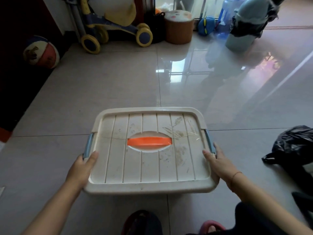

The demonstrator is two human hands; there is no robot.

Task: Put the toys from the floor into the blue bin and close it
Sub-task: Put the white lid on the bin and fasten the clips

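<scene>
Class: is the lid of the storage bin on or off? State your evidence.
On. The cream lid lies flat and covers the whole top, orange handle up. Whether the blue side latches are clipped cannot be told.

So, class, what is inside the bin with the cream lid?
Its contents are hidden: the cream lid covers it fully. Only the orange handle on top and blue side latches show.

Around the cream ribbed plastic lid point(149, 167), gripped at its nine and three o'clock edges by the left hand point(83, 167) and right hand point(220, 165), glossy grey tile floor point(118, 85) lies open toward twelve. A crumpled black plastic bag point(293, 146) sits near at three. Well off: a striped ball point(41, 52) at ten, a blue-and-yellow ride-on toy point(118, 25) at eleven, a round brown stool point(179, 31) at twelve.
</scene>
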